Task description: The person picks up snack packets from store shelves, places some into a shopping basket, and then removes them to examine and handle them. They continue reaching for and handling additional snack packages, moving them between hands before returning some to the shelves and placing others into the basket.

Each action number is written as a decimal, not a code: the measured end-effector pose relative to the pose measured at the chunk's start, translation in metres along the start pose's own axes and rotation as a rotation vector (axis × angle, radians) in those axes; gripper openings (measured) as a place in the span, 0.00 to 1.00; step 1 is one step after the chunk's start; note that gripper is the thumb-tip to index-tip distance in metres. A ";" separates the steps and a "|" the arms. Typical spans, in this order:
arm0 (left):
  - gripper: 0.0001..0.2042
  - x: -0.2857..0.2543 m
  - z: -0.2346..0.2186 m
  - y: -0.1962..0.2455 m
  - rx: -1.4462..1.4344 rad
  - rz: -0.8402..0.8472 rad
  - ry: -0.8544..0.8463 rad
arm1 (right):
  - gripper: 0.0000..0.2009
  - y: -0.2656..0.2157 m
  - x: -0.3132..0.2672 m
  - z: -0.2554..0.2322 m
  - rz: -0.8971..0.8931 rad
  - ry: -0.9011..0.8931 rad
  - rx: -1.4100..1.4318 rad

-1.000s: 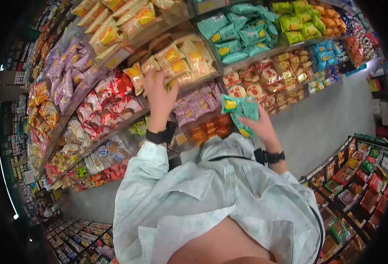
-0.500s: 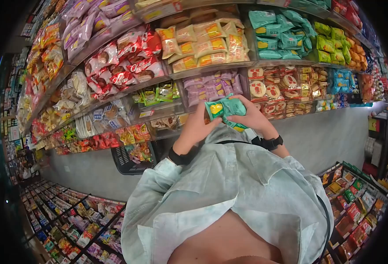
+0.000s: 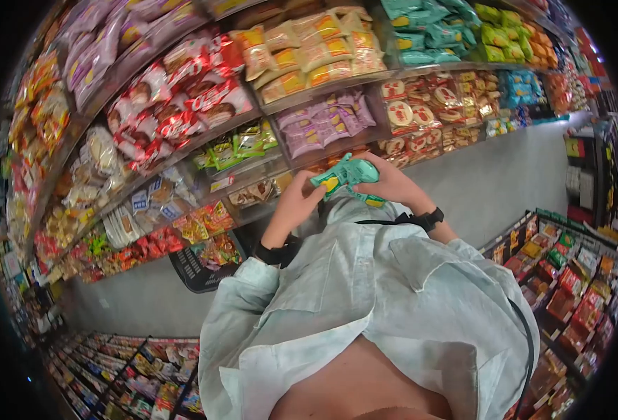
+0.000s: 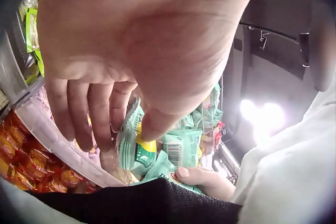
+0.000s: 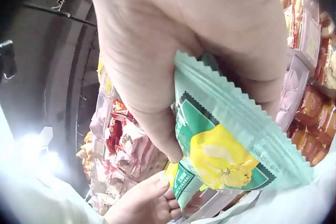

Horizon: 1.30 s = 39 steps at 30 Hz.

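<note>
Right hand point(image 3: 386, 183): fingers curled round teal snack packets point(image 3: 344, 176), thumb clamped on front, held at chest height in front of shelves. Left hand point(image 3: 296, 204): fingers point(image 4: 79, 111) bent, pinching packets' left end.

Handling, my guess: light, soft, crinkly film, prob. slick; contents likely crush easily. You'd best grip by crimped zigzag seam, not squeeze middle.

Look: mint-teal wrapper, yellow picture on front, barcode panel on back, sawtooth edges.

Farther: purple packets point(image 3: 323, 124) on shelf behind, red bags point(image 3: 183, 105) upper left, black basket point(image 3: 200, 269) low by floor.
</note>
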<state>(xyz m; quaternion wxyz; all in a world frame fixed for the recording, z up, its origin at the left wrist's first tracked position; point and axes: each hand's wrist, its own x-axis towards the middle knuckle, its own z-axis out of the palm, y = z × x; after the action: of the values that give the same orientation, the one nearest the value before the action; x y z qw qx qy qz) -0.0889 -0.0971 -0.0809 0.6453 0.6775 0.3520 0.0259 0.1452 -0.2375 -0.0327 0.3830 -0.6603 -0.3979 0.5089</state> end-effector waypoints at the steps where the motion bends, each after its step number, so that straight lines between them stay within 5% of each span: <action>1: 0.18 0.004 0.001 0.002 -0.020 -0.014 -0.014 | 0.29 0.001 0.003 -0.006 -0.017 -0.011 -0.008; 8: 0.28 0.024 0.029 0.037 0.242 0.005 0.018 | 0.28 0.008 0.021 -0.052 -0.140 -0.093 0.050; 12: 0.31 0.033 0.059 0.061 0.432 0.084 0.122 | 0.27 0.018 0.023 -0.072 -0.078 -0.064 0.158; 19: 0.31 0.031 0.097 0.065 0.425 -0.081 0.199 | 0.34 0.050 0.019 -0.099 0.202 -0.145 0.414; 21: 0.31 0.024 0.102 0.067 0.436 -0.135 0.196 | 0.37 0.061 0.018 -0.102 0.147 -0.194 0.362; 30: 0.29 -0.008 0.105 0.046 0.427 -0.159 0.317 | 0.41 0.052 0.032 -0.080 0.150 -0.353 0.258; 33: 0.28 -0.013 0.079 0.045 0.413 -0.150 0.185 | 0.41 0.038 0.027 -0.066 -0.024 -0.282 -0.007; 36: 0.27 -0.020 0.059 0.038 0.457 -0.112 0.068 | 0.40 0.028 0.007 -0.043 0.043 -0.195 -0.091; 39: 0.27 -0.033 0.042 0.004 0.447 0.099 0.012 | 0.38 0.041 -0.023 -0.004 0.084 -0.134 -0.074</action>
<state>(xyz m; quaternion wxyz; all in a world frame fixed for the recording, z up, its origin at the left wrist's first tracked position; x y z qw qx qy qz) -0.0913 -0.1498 -0.0707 0.4750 0.8200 0.3190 -0.0169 0.1508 -0.2746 -0.0611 0.3095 -0.6546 -0.4130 0.5524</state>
